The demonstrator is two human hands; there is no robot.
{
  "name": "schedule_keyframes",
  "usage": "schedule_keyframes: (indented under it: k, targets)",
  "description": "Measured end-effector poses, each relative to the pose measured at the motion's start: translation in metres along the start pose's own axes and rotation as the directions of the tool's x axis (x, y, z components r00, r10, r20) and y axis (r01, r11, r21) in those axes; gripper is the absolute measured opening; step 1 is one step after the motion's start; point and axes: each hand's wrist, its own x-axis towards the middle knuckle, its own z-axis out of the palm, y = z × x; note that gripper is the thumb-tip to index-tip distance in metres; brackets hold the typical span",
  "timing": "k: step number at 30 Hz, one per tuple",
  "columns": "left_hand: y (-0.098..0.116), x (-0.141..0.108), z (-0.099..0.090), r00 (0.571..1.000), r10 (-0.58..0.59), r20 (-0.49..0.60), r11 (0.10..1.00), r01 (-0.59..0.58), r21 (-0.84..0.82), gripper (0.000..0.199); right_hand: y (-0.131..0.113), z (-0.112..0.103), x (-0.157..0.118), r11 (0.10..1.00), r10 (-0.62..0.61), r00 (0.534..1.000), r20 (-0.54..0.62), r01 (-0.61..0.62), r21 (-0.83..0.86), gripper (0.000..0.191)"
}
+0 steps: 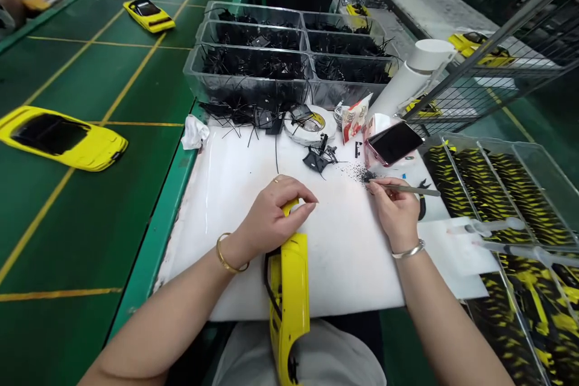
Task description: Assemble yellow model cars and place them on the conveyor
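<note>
Under the left fingers (295, 189), yellow car body (296, 280).

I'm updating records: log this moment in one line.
left hand: holds glossy yellow car body | right hand: holds slim grey tool | tool tip: at small black bits

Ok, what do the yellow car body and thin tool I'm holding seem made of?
The car body is glossy yellow with bright highlights: plastic or painted metal, can't tell which. The thin tool is likely metal, given its dull grey surface.
</note>
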Motion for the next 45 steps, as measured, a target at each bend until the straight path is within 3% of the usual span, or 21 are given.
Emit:
schedule_keyframes:
  k: [8,19,25,28,33,37,45]
  targets:
    - [0.002,0.002,0.000,1.000,-0.002,0.002,1.000,0.002,-0.001,0.006,-0.007,0.004,-0.004,0.981,-0.018,1.000,0.010,0.019,-0.194,0.023]
    - [0.001,0.001,-0.001,1.000,-0.003,0.005,1.000,0.003,0.004,0.007,-0.010,0.005,-0.004,0.968,-0.021,1.000,0.000,0.020,-0.251,0.023]
    - [0.000,0.001,-0.001,1.000,0.006,0.002,1.000,-0.006,0.004,0.007,-0.009,0.005,-0.005,0.987,-0.018,0.999,-0.027,0.014,-0.161,0.020]
    - [0.000,0.001,-0.001,1.000,0.003,0.007,1.000,-0.003,0.007,0.007,-0.008,0.003,-0.006,0.999,0.014,0.998,-0.053,-0.015,-0.029,0.026]
    - [0.000,0.001,-0.001,1.000,-0.002,0.015,1.000,0.002,0.014,0.007,-0.010,-0.010,-0.013,0.953,0.202,0.979,0.038,-0.206,0.224,0.040]
    - [-0.002,0.000,-0.001,1.000,0.013,0.001,1.000,-0.013,0.012,0.007,-0.011,-0.023,-0.023,0.911,0.298,0.946,0.127,-0.322,0.258,0.042]
    - [-0.003,-0.001,-0.001,1.000,-0.006,0.000,1.000,0.006,0.011,0.008,-0.002,-0.040,-0.047,0.947,0.241,0.970,-0.002,-0.235,0.217,0.033]
